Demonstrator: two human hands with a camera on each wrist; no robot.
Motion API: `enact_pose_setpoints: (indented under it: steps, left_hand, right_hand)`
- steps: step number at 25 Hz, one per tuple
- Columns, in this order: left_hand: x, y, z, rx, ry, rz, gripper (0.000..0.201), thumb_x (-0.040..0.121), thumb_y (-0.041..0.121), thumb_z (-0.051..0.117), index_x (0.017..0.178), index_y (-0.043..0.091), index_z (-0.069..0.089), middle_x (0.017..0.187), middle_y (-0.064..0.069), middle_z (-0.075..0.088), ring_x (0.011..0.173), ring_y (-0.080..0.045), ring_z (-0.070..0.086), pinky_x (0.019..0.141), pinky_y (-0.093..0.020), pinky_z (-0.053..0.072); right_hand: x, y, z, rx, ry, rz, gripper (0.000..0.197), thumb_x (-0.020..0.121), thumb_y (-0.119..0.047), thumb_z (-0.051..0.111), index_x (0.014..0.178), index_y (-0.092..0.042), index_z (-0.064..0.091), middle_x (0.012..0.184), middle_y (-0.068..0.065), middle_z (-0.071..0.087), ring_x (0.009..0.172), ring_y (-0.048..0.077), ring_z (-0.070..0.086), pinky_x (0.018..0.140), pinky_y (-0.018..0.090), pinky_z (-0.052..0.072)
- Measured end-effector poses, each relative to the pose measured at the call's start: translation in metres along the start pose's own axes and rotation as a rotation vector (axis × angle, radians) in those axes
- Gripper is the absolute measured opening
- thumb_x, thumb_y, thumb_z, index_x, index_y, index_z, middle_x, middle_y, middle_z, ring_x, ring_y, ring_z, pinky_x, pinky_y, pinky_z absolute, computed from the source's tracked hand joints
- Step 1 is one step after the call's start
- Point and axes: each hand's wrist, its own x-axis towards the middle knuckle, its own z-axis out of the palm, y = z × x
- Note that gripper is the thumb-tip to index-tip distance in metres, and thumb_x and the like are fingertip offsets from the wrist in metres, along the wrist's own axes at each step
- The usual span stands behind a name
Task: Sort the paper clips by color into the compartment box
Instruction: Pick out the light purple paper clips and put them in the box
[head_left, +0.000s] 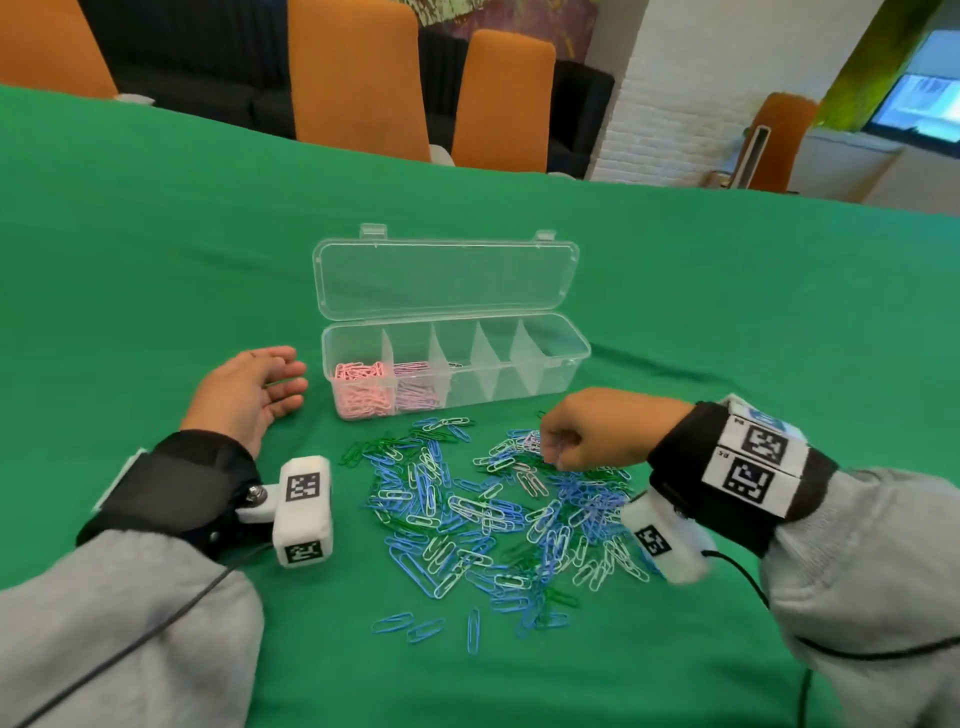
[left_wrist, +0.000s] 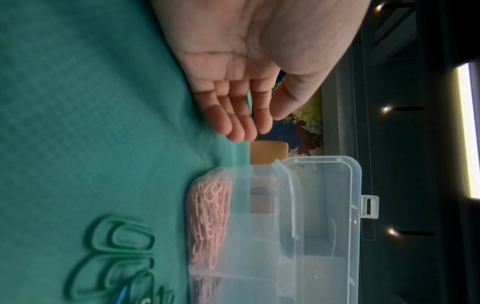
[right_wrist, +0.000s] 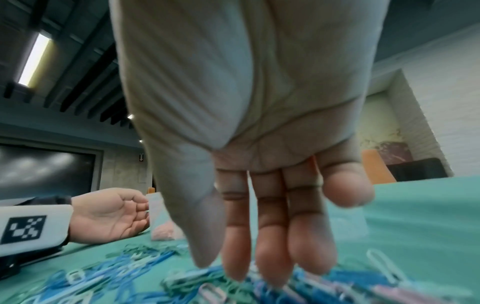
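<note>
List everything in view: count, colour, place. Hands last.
compartment box: one, clear plastic, lid open, middle of the table
pink clips: a batch, pink, leftmost compartment
lilac clips: a batch, pale purple, second compartment from the left
loose clips: a large pile, blue, green, white and a few pink or lilac, on the cloth in front of the box
table cloth: one, green, covers the table
chairs: four in view, orange, beyond the table
left hand: palm up, fingers relaxed, rests on the cloth left of the box
right hand: fingers point down into the pile's far right part; any grip unclear
</note>
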Motion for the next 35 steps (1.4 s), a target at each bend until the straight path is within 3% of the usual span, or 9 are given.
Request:
enact_pose_setpoints:
  steps: [3, 6, 9, 15, 17, 19, 24, 29, 35]
  left_hand:
    - [-0.001, -0.002, 0.000, 0.005, 0.005, 0.004, 0.024, 0.096, 0.004, 0.036, 0.084, 0.015, 0.054, 0.081, -0.003, 0.057, 0.058, -0.007, 0.057, 0.052, -0.013, 0.048]
    - [-0.002, -0.001, -0.002, 0.003, 0.006, 0.006, 0.024, 0.097, 0.005, 0.036, 0.084, 0.015, 0.054, 0.080, -0.003, 0.057, 0.054, -0.005, 0.057, 0.053, -0.014, 0.048]
    - [-0.003, 0.000, -0.002, -0.003, -0.006, 0.011, 0.023, 0.097, 0.005, 0.037, 0.085, 0.014, 0.054, 0.081, -0.004, 0.057, 0.065, -0.012, 0.055, 0.050, -0.013, 0.049]
    - [-0.002, 0.001, -0.002, 0.008, -0.017, 0.004, 0.022, 0.098, 0.006, 0.038, 0.087, 0.014, 0.055, 0.083, -0.004, 0.058, 0.068, -0.013, 0.054, 0.052, -0.014, 0.049]
    - [-0.002, 0.000, -0.003, 0.011, -0.018, 0.005, 0.022, 0.098, 0.006, 0.038, 0.087, 0.014, 0.055, 0.083, -0.004, 0.058, 0.068, -0.013, 0.054, 0.053, -0.015, 0.049]
    - [-0.002, -0.001, -0.003, 0.002, -0.015, 0.009, 0.022, 0.098, 0.006, 0.038, 0.087, 0.014, 0.055, 0.083, -0.004, 0.058, 0.068, -0.013, 0.054, 0.052, -0.015, 0.049]
    - [0.000, -0.002, -0.005, -0.006, -0.014, 0.000, 0.021, 0.098, 0.006, 0.039, 0.087, 0.013, 0.055, 0.083, -0.005, 0.058, 0.068, -0.014, 0.054, 0.052, -0.015, 0.050]
    - [0.001, -0.003, -0.004, -0.004, -0.013, 0.000, 0.021, 0.098, 0.006, 0.039, 0.087, 0.013, 0.055, 0.083, -0.005, 0.058, 0.069, -0.014, 0.054, 0.063, -0.021, 0.047]
    - [0.001, -0.003, -0.005, 0.000, -0.015, 0.003, 0.021, 0.098, 0.006, 0.038, 0.088, 0.013, 0.056, 0.084, -0.006, 0.058, 0.069, -0.014, 0.055, 0.058, -0.018, 0.049]
  right_hand:
    - [0.007, -0.012, 0.012, 0.005, -0.002, 0.011, 0.016, 0.085, -0.026, 0.066, 0.098, -0.017, 0.062, 0.073, -0.011, 0.050, 0.078, 0.015, 0.050, 0.058, 0.020, 0.035]
    - [0.013, -0.025, 0.017, -0.029, -0.039, -0.020, 0.019, 0.083, -0.017, 0.067, 0.097, -0.019, 0.054, 0.070, -0.012, 0.043, 0.074, 0.016, 0.045, 0.054, 0.018, 0.031]
    - [0.012, -0.024, 0.013, -0.022, -0.051, -0.014, 0.022, 0.082, -0.004, 0.060, 0.094, -0.021, 0.053, 0.070, -0.010, 0.045, 0.074, 0.019, 0.048, 0.056, 0.021, 0.035]
    - [0.015, -0.031, 0.020, -0.031, -0.044, 0.013, 0.009, 0.089, -0.023, 0.060, 0.088, -0.016, 0.053, 0.081, -0.002, 0.055, 0.078, 0.017, 0.049, 0.060, 0.024, 0.036]
    - [0.020, -0.035, 0.023, -0.103, -0.071, 0.002, 0.007, 0.090, -0.018, 0.055, 0.085, -0.014, 0.052, 0.084, 0.002, 0.055, 0.081, 0.019, 0.048, 0.065, 0.026, 0.038]
    - [0.021, -0.034, 0.021, -0.077, -0.068, -0.019, 0.009, 0.087, -0.010, 0.050, 0.079, -0.015, 0.049, 0.075, 0.000, 0.050, 0.077, 0.020, 0.046, 0.058, 0.024, 0.036]
    - [0.017, -0.015, 0.015, 0.227, 0.057, -0.014, 0.020, 0.085, -0.010, 0.053, 0.069, -0.022, 0.048, 0.068, -0.007, 0.052, 0.061, 0.008, 0.044, 0.057, 0.020, 0.039]
    - [0.012, -0.005, 0.019, 0.842, 0.219, -0.055, 0.021, 0.083, 0.004, 0.063, 0.083, -0.015, 0.053, 0.067, -0.002, 0.064, 0.053, 0.004, 0.055, 0.050, 0.018, 0.042]
    - [0.012, -0.007, 0.024, 1.086, 0.251, -0.044, 0.019, 0.087, 0.010, 0.054, 0.087, -0.009, 0.055, 0.067, 0.004, 0.058, 0.061, 0.014, 0.063, 0.051, 0.021, 0.050]
